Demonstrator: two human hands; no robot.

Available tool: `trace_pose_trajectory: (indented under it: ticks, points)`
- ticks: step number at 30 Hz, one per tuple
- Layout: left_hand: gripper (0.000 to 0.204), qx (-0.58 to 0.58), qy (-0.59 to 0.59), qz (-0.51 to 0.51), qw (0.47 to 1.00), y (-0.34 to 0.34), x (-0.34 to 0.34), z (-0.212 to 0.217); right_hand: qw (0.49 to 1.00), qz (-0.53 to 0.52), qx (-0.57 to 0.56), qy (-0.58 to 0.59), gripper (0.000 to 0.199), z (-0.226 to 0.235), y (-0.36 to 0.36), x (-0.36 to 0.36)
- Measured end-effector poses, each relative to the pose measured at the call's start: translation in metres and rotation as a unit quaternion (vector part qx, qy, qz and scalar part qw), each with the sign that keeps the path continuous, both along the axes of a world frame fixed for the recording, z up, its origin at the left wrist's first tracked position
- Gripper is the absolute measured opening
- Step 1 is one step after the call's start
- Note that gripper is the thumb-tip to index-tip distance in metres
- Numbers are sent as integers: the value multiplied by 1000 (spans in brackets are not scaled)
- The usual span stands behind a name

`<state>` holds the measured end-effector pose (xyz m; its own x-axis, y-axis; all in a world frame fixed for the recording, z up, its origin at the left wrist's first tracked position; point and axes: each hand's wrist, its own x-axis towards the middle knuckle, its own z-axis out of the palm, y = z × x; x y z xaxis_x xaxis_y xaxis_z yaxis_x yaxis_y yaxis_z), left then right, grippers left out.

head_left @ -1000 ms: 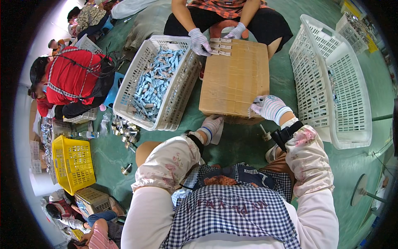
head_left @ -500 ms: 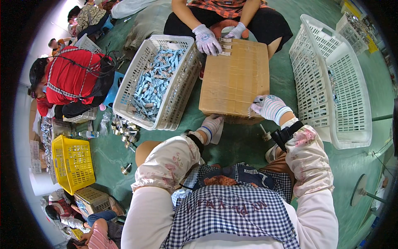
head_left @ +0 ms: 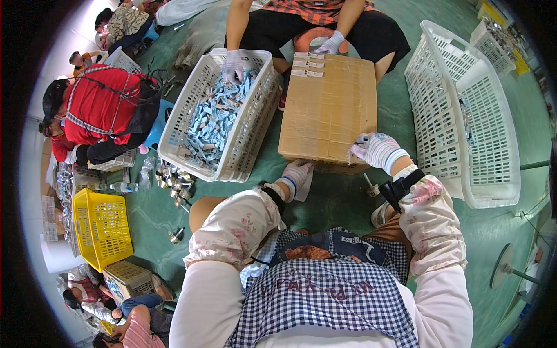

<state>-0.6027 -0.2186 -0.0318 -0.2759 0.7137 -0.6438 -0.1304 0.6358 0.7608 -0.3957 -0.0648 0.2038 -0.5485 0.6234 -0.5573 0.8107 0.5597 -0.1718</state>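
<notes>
A brown cardboard box (head_left: 331,110) stands before me, its flat top sealed with clear tape. My left hand (head_left: 295,176), in a striped white glove, is curled at the box's near left edge. A whitish flat piece (head_left: 303,190) hangs beside it; what the fingers hold is hidden. At the near right corner, my gloved right hand (head_left: 377,151) rests with its fingers pinched together around something small that I cannot make out. Three small pale clips or hinge-like pieces (head_left: 307,65) lie in a row on the box's far left corner.
Opposite sits a co-worker, one gloved hand (head_left: 233,67) inside a white basket (head_left: 168,142) of blue pieces. A tall white basket (head_left: 487,133) stands at right. Metal parts (head_left: 174,182) lie on the green floor at left, near a yellow crate (head_left: 104,226). Other people sit further left.
The co-worker's hand has left the pale pieces on the box and reached into the basket of blue pieces. Both my hands have stayed in place.
</notes>
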Motion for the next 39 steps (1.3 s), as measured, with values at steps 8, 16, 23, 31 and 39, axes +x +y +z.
trace_pose_trajectory:
  ticks: [8, 16, 23, 31, 39]
  points:
    - [29, 29, -24, -7, 999, 3, 6, 22, 1000, -12, -2, -2, 54, -3, 2, 4]
    - [30, 24, -59, 26, 998, 1, 5, 27, 1000, -4, 0, -1, 54, 0, 1, 0]
    - [35, 7, -12, -14, 1000, 1, 4, 29, 1000, -10, 0, -5, 54, 6, -1, 1]
    - [32, 14, 33, -33, 999, 0, 9, 21, 999, 17, 50, -13, 52, 2, -6, 6]
    - [32, 1, 53, -44, 998, -2, 11, 15, 998, 24, 54, -10, 50, -2, -8, 9]
